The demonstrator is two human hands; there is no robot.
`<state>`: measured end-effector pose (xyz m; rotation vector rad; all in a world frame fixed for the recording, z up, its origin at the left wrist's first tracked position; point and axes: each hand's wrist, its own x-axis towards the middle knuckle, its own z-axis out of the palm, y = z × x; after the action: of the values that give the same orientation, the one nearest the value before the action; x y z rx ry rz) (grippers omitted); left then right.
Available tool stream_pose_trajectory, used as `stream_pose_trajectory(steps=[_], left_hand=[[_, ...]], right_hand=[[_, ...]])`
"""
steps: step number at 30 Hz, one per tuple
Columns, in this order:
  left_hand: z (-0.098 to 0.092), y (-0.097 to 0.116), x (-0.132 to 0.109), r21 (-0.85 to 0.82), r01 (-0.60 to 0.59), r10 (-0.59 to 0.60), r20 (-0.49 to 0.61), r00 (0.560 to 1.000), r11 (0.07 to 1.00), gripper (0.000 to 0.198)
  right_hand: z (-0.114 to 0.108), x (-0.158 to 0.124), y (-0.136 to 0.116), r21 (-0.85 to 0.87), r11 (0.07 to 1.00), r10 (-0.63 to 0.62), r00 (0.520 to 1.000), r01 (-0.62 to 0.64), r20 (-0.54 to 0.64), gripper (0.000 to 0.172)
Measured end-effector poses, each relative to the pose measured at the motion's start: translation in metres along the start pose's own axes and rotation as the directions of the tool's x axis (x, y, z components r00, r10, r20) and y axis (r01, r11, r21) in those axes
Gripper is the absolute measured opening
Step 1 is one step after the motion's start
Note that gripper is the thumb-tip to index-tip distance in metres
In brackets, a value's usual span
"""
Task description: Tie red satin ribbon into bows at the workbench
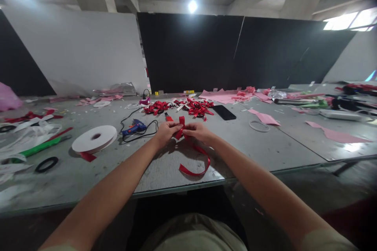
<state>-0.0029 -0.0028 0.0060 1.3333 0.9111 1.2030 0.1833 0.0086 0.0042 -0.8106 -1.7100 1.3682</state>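
The left hand (166,131) and right hand (198,131) meet just above the desk (265,149), both closed in a pinch on the red ribbon (182,121) — its loose tail curls toward the near edge. The upright loop should sit best with a tight fingertip pinch at its base — tail left slack.

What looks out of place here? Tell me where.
Nothing looks damaged or spilled. Pink paper scraps lie strewn across the table on the right, the cord of the glue gun sprawls in loops, and the red ribbon pinched by the left hand and right hand trails a loop toward the front edge.
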Motion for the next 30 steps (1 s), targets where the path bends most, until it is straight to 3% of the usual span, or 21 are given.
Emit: stream_pose_trajectory(steps=[7,13,18,21,25,30], left_hand=[[-0.004,-0.008,0.004,-0.077,0.06,-0.057,0.04,0.998,0.995,0.04],[-0.004,-0.004,0.002,0.0,0.028,-0.028,0.025,0.999,1.0,0.037],[0.0,0.003,-0.003,0.135,-0.03,0.029,0.009,1.0,0.99,0.036],[0.001,0.006,-0.001,0.181,-0.114,0.121,-0.031,0.992,0.977,0.035],[-0.005,0.003,0.005,0.212,-0.157,0.18,-0.098,0.979,0.965,0.034],[-0.017,-0.005,0.013,0.163,-0.108,0.131,-0.138,0.982,0.981,0.037]], right_hand=[[-0.006,0.007,0.012,-0.014,0.999,-0.032,0.994,0.031,-0.108,0.031],[-0.003,0.004,0.01,-0.01,1.0,-0.029,0.996,0.028,-0.085,0.036],[0.004,0.004,0.008,-0.171,0.983,-0.095,0.979,0.064,-0.181,0.036],[0.007,0.004,0.007,-0.018,1.0,-0.028,0.992,0.026,-0.123,0.036],[0.006,-0.001,0.001,0.08,0.993,0.084,0.996,-0.083,-0.017,0.055],[-0.003,-0.008,-0.011,0.117,0.993,0.013,0.998,-0.02,0.056,0.05]])
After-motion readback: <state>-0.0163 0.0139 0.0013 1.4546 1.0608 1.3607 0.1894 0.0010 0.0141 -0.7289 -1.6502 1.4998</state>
